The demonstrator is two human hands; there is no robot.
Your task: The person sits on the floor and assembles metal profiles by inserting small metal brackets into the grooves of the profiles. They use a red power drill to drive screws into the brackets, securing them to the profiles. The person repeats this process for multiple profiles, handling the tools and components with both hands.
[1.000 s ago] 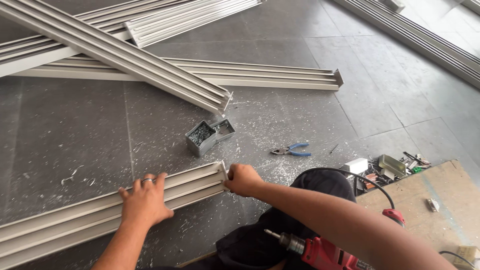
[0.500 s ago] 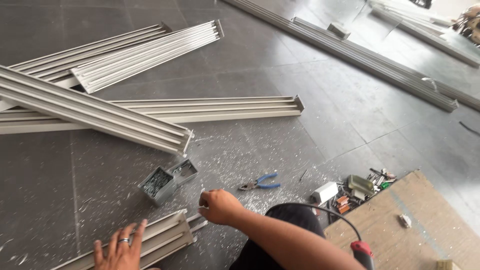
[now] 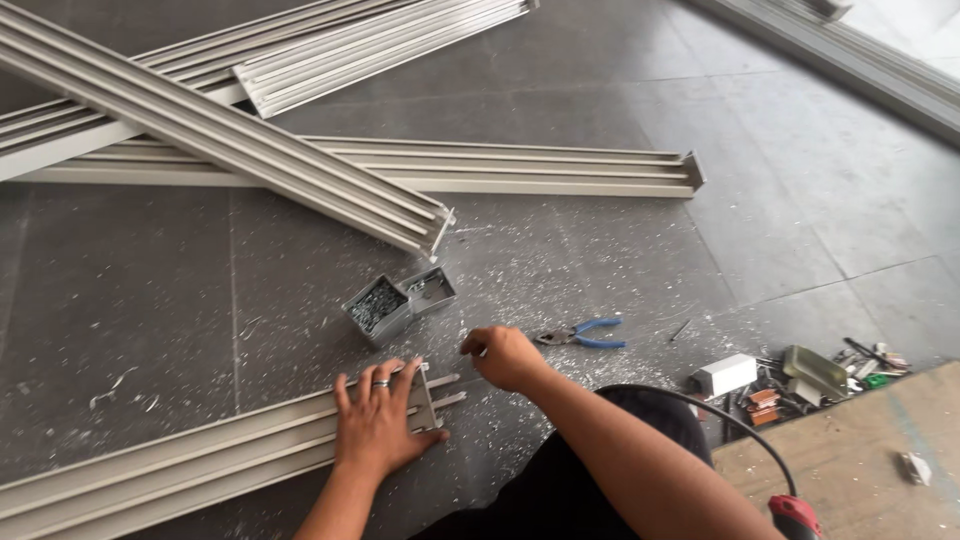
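— What do the hands do in the head view?

— The left hand [image 3: 380, 425] lies flat, fingers spread, pressing on the end of a pale aluminium track profile [image 3: 180, 465] that lies on the grey tiled floor [image 3: 150, 300]. The right hand [image 3: 505, 357] is curled just past that end, fingertips pinched; whether something small sits in them I cannot tell.

— And around them?

— Two small open boxes of screws [image 3: 385, 303] stand just beyond the hands, blue-handled pliers [image 3: 585, 334] lie near the right hand, and more profiles [image 3: 400, 165] lie well apart farther up the floor.
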